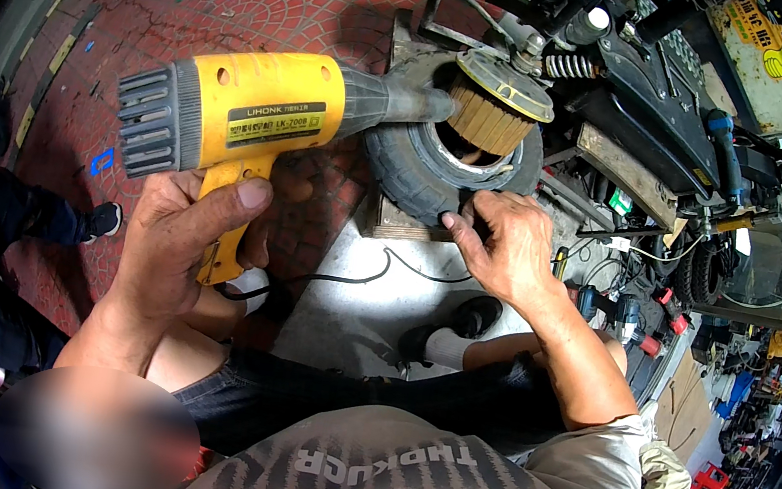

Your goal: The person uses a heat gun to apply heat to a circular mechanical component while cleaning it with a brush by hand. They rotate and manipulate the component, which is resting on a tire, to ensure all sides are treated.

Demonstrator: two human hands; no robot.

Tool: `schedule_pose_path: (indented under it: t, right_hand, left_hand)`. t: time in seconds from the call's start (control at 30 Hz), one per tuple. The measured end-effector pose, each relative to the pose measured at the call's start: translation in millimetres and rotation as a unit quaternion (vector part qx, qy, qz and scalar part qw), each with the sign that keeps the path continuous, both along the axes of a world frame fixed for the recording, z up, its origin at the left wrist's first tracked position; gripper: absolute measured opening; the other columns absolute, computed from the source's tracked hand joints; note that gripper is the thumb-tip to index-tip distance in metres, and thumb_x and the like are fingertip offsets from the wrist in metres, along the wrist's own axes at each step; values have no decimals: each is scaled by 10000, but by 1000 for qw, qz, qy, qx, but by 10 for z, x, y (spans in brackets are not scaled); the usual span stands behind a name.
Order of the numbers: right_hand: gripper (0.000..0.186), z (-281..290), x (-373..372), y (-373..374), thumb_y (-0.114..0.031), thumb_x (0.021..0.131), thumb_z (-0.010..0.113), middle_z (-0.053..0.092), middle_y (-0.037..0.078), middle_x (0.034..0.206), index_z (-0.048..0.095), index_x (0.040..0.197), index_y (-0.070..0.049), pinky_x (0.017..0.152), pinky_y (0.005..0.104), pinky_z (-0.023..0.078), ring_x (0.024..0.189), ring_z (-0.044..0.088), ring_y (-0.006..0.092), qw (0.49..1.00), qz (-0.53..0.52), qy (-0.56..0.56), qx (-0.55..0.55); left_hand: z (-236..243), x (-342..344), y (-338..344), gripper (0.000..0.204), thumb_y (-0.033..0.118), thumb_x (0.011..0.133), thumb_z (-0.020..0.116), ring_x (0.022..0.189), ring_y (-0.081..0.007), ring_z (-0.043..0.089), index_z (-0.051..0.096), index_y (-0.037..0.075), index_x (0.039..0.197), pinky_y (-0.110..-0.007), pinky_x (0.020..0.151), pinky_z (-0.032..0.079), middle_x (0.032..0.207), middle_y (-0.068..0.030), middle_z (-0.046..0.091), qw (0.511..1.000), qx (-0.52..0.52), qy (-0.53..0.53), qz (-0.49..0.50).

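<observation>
My left hand (pixel 173 230) is wrapped around the grip of a yellow heat gun (pixel 265 109) with a black vented rear. Its grey nozzle points right, with the tip right by a round hub motor core (pixel 487 117). That core has a brown ribbed side and a dull metal cover (pixel 508 84) on top, and it sits tilted in the opening of a small black tyre (pixel 406 178) on its wheel. My right hand (pixel 510 244) grips the tyre's near edge, thumb and curled fingers against the rubber. The fingertips are partly hidden.
The tyre lies on a wooden block (pixel 406 227). A black cord (pixel 345 280) crosses the pale floor by my feet. A dismantled vehicle frame with a coil spring (pixel 571 66) stands beyond. Power tools (pixel 625 315) lie at the right. Another person's shoe (pixel 104 220) is at left.
</observation>
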State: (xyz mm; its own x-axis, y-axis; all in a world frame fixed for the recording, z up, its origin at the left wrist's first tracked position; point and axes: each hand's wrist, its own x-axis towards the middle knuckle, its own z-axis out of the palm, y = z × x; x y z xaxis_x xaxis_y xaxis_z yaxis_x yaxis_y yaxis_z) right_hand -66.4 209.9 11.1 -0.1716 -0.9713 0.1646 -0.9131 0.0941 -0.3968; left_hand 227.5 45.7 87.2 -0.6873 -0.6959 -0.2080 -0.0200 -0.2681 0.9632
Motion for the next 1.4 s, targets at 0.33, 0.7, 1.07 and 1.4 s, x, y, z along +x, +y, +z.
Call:
schedule_pose_path:
  t: [0.33,0.7,1.07,1.4]
  right_hand:
    - [351,14,10,-9,-328,902,753,652,132,692,604,759,-44,719,489,478,723,652,368,1000,-6,10,13]
    - [355,29,15,-7,-330,909,755,636,137,677,605,755,-47,713,480,480,706,644,368,1000,-8,11,14]
    - [338,25,11,0,-327,904,756,649,122,677,597,749,-72,706,484,475,710,653,359,1000,-6,12,9]
    - [348,22,1,9,-311,918,769,606,136,667,608,761,-46,721,461,486,690,624,370,1000,1,6,6]
  left_hand:
    - [-10,-17,45,431,243,997,683,655,-87,670,623,-3,1346,-208,577,550,1113,-160,752,1000,14,6,-17]
    - [7,-51,42,463,291,988,669,670,-85,666,632,-19,1330,-214,580,543,1101,-160,755,1000,-5,4,-1]
    - [50,-74,-76,541,385,988,652,575,-91,627,633,-57,1300,-223,555,510,1040,-150,760,1000,-5,-15,10]
    - [-74,-63,-131,497,341,987,687,593,-87,658,646,-51,1290,-225,552,555,1062,-149,772,999,36,-7,4]
